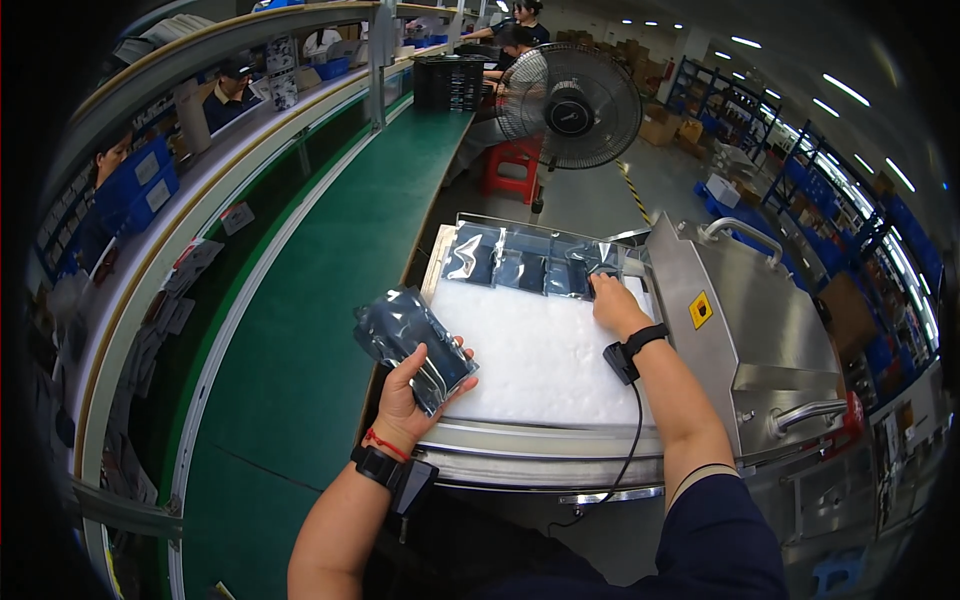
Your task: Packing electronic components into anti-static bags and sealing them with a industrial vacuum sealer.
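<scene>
My left hand (408, 400) grips a small stack of shiny dark antistatic bags (410, 338), thumb on top, over the green bench's edge. My right hand (616, 302) reaches to the far right end of a row of similar bags, fingertips closed on the rightmost bag (598, 258). That row, with a left bag (472, 255) and a middle bag (520, 268), lies along the far edge of a white pad (540, 350). The pad sits in a steel machine bed. What the bags contain is too dark to make out. Each wrist wears a black band.
The machine's raised steel lid (745, 320) with handles stands to the right. A green conveyor bench (320, 290) runs along the left. A black fan (570, 105) and a red stool (512, 170) stand beyond. A cable (636, 440) hangs from my right wrist. Several people work farther off.
</scene>
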Demonstrator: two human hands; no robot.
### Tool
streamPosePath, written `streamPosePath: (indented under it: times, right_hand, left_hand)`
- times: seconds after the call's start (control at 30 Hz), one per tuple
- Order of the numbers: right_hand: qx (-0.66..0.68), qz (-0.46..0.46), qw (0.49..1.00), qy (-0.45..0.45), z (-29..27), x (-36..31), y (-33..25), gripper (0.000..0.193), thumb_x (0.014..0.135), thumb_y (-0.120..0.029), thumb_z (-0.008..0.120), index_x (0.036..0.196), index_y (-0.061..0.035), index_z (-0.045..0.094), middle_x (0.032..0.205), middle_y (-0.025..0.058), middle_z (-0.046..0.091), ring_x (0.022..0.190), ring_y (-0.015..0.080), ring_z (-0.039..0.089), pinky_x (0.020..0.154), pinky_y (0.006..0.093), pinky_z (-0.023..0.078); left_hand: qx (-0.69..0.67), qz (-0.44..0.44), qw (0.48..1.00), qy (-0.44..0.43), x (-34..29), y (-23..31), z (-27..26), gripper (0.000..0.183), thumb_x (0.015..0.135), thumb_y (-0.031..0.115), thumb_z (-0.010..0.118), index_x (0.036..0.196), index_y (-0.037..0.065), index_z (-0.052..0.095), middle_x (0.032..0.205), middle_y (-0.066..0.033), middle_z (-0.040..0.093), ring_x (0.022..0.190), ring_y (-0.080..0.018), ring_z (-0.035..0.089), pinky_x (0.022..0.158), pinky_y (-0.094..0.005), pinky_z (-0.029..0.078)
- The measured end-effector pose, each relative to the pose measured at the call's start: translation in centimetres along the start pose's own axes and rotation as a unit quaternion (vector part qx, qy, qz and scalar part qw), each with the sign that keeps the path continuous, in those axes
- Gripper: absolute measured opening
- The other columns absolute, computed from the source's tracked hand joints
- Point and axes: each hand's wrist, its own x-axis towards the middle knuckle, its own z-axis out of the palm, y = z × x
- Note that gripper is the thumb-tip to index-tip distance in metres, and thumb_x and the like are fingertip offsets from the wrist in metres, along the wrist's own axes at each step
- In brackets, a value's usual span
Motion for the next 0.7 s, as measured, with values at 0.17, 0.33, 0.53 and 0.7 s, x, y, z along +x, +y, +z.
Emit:
streamPosePath:
  times: [0.17, 0.33, 0.53, 0.7]
  right_hand:
    - [0.046, 0.009, 0.999, -0.011, -0.6, 0.3, -1.2, 0.049, 0.073, -0.001, 0.049, 0.121, 0.0059, 0.045, 0.119, 0.0283, 0.046, 0.115, 0.0445, 0.042, 0.102, 0.0446, 0.032]
    - [0.212, -0.147, 0.966, -0.006, -8.2, -1.8, -8.1, 0.068, 0.066, -0.002, 0.059, 0.131, 0.0004, 0.04, 0.136, 0.0248, 0.036, 0.128, 0.0407, 0.031, 0.107, 0.0437, 0.025]
    - [0.228, -0.407, 0.883, 0.057, -5.3, -6.7, -22.4, 0.06, 0.065, -0.001, 0.058, 0.124, 0.0065, 0.044, 0.129, 0.0277, 0.042, 0.122, 0.0407, 0.039, 0.103, 0.0474, 0.031]
    - [0.202, -0.404, 0.886, 0.109, -5.8, -7.6, -22.0, 0.047, 0.073, -0.003, 0.055, 0.119, 0.0035, 0.05, 0.118, 0.0243, 0.053, 0.113, 0.0364, 0.051, 0.097, 0.0443, 0.039]
  left_hand:
    - [-0.004, -0.004, 1.0, -0.011, -0.3, 0.5, -0.6, 0.051, 0.089, 0.031, 0.053, 0.126, -0.002, 0.039, 0.122, -0.0187, 0.049, 0.117, -0.0352, 0.047, 0.088, -0.0542, 0.048]
    - [0.013, -0.01, 1.0, -0.007, 0.5, -0.5, 0.2, 0.047, 0.092, 0.03, 0.051, 0.124, -0.004, 0.043, 0.119, -0.0163, 0.053, 0.116, -0.032, 0.049, 0.094, -0.0512, 0.044]
    - [0.011, 0.019, 1.0, 0.009, 0.1, -0.3, -1.5, 0.039, 0.092, 0.032, 0.052, 0.118, 0.003, 0.05, 0.118, -0.0117, 0.055, 0.111, -0.0244, 0.054, 0.096, -0.0419, 0.044]
    - [-0.018, 0.013, 0.999, -0.044, 0.0, -0.2, -0.3, 0.045, 0.089, 0.039, 0.054, 0.118, 0.004, 0.049, 0.117, -0.0115, 0.056, 0.109, -0.0246, 0.054, 0.094, -0.0405, 0.044]
